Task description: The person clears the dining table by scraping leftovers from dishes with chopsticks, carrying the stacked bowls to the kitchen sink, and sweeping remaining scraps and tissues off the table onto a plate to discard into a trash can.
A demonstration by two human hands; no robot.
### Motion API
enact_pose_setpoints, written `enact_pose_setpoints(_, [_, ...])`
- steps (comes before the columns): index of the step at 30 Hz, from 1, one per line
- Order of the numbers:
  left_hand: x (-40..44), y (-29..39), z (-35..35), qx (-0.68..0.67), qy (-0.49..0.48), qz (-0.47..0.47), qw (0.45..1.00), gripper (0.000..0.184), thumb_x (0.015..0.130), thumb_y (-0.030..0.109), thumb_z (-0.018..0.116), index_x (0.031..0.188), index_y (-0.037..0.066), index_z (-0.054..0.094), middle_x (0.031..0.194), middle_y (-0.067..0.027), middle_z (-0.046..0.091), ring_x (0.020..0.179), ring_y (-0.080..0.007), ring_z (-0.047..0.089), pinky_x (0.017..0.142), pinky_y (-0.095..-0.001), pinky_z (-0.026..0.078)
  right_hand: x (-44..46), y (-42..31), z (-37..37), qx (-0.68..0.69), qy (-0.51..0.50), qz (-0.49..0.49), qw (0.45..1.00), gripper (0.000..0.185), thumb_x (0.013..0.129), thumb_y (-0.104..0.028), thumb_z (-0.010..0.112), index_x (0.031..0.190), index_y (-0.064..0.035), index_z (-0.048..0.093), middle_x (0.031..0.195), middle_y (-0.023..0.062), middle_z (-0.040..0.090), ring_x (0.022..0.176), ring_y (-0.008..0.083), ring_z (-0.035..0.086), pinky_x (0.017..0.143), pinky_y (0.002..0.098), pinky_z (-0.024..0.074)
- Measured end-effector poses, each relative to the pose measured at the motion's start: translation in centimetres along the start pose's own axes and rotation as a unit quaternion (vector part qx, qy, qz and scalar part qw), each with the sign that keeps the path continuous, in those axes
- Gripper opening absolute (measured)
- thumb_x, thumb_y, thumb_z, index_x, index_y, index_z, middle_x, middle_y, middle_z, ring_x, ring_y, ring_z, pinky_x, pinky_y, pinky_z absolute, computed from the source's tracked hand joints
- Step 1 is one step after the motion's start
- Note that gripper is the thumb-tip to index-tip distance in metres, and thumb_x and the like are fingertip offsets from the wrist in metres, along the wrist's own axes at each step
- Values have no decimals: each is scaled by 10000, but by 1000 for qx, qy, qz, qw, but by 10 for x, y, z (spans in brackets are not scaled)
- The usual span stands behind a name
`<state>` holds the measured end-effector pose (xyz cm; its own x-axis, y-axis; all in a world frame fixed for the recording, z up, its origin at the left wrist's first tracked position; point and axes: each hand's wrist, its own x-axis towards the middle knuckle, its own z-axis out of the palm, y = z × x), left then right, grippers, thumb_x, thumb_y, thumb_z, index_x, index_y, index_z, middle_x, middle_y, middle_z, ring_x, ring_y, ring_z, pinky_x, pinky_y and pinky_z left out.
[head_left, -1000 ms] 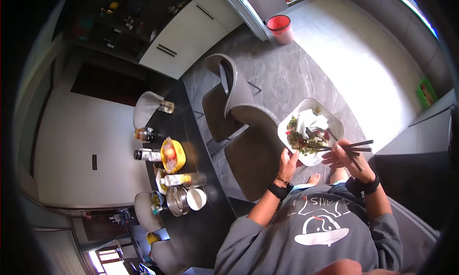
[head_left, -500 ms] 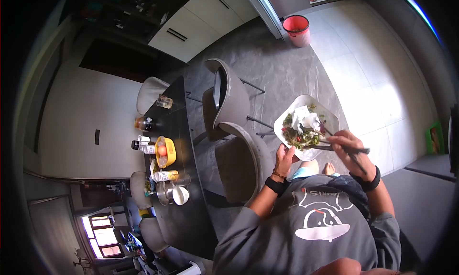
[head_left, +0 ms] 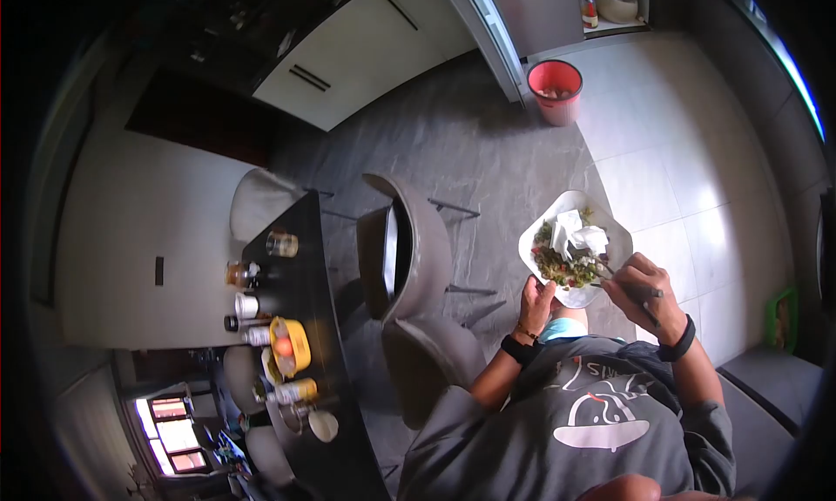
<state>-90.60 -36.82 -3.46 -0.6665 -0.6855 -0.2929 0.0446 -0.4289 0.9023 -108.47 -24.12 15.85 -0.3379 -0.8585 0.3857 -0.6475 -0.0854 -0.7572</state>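
Note:
A white squarish plate (head_left: pixel 620 244) is held out in front of my body. Leafy green food scraps (head_left: pixel 557 266) with red bits lie in it, and crumpled white tissues (head_left: pixel 578 234) rest on top. My left hand (head_left: pixel 536 303) grips the plate's near left edge, its thumb over the rim. Dark chopsticks (head_left: pixel 646 292) are in my closed right hand (head_left: pixel 649 294), at the plate's right side. Their tips reach the food, though the fingers partly hide them. Whether the right hand also touches the rim, I cannot tell.
Ahead on the floor stands a red bin (head_left: pixel 556 91) with some contents, beside a door frame (head_left: pixel 492 39). Grey chairs (head_left: pixel 422 248) line a dark table (head_left: pixel 318 327) on the left, which bears a yellow basket (head_left: pixel 298 344), bottles and a glass (head_left: pixel 281 244). A green container (head_left: pixel 782 320) is at right.
The view has shifted, and the red bin appears lower and more of its inside shows. The chopsticks have swung closer together in my right hand. My left hand keeps hold of the plate.

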Motion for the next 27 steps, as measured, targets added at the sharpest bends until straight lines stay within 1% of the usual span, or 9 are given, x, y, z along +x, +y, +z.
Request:
enact_pose_setpoints(2, [30, 3, -4, 25, -14, 14, 999, 265, 863, 119, 523, 1086, 7, 435, 996, -77, 562, 825, -142, 593, 682, -283, 540, 29, 10, 9, 34, -14, 45, 998, 102, 699, -33, 675, 735, -16, 580, 664, 101, 512, 626, 255, 530, 549, 345, 429])
enact_pose_setpoints(5, [87, 33, 6, 101, -21, 50, 993, 290, 858, 136, 531, 1078, -21, 425, 1002, -82, 559, 846, -151, 580, 736, -279, 515, 86, 39, 12, 6, -40, 22, 999, 73, 722, -30, 647, 745, -9, 581, 696, 114, 518, 634, 271, 522, 565, 355, 431])
enact_pose_setpoints(7, [114, 45, 11, 106, -24, -43, 993, 291, 858, 135, 525, 1084, -17, 423, 1015, -89, 554, 847, -154, 579, 734, -282, 516, 116, 54, 4, 0, -52, 5, 999, 59, 727, -25, 637, 753, -11, 586, 702, 114, 520, 638, 269, 524, 568, 349, 433])
enact_pose_setpoints(9, [141, 31, 9, 159, -33, 15, 987, 292, 858, 131, 525, 1093, -9, 420, 1006, -91, 559, 834, -146, 585, 693, -279, 532, 126, 72, 1, -12, -50, -18, 999, 46, 732, -20, 626, 761, -12, 592, 707, 115, 522, 642, 268, 525, 571, 344, 435])
enact_pose_setpoints(12, [183, 39, 30, 41, -8, 24, 999, 236, 860, 117, 526, 1051, -1, 455, 981, -86, 571, 809, -126, 580, 669, -270, 528, 155, 92, -24, 21, -8, 70, 997, 146, 706, 20, 624, 846, -21, 626, 743, 116, 542, 682, 249, 544, 593, 317, 445])
enact_pose_setpoints(15, [227, 51, 55, 115, 40, 68, 990, 240, 845, 172, 542, 950, -34, 479, 839, -101, 580, 743, -152, 540, 654, -290, 443, 183, 135, -42, -6, 18, -17, 1000, 187, 709, 26, 620, 889, -22, 627, 773, 113, 552, 687, 239, 555, 613, 304, 452])
enact_pose_setpoints(19, [281, 63, 85, 3, 61, 6, 998, 202, 843, 144, 520, 960, -10, 460, 851, -93, 575, 679, -140, 587, 517, -267, 504, 212, 190, -58, 91, -72, 27, 993, 211, 781, -48, 579, 980, 18, 598, 858, 163, 559, 759, 298, 573, 677, 331, 467])
enact_pose_setpoints(23, [329, 88, 114, -18, 72, -30, 997, 242, 839, 116, 506, 1029, -7, 419, 928, -124, 562, 749, -205, 613, 605, -323, 552, 248, 229, -83, 101, -112, 41, 988, 236, 806, -86, 559, 1009, 33, 584, 901, 199, 543, 805, 332, 559, 724, 360, 456])
enact_pose_setpoints(27, [380, 92, 128, -52, 101, -39, 993, 289, 829, 144, 521, 1065, 13, 417, 940, -113, 573, 753, -182, 612, 637, -313, 540, 293, 275, -99, 86, -57, 45, 994, 184, 772, -9, 572, 952, 21, 597, 768, 152, 560, 663, 287, 572, 602, 326, 465])
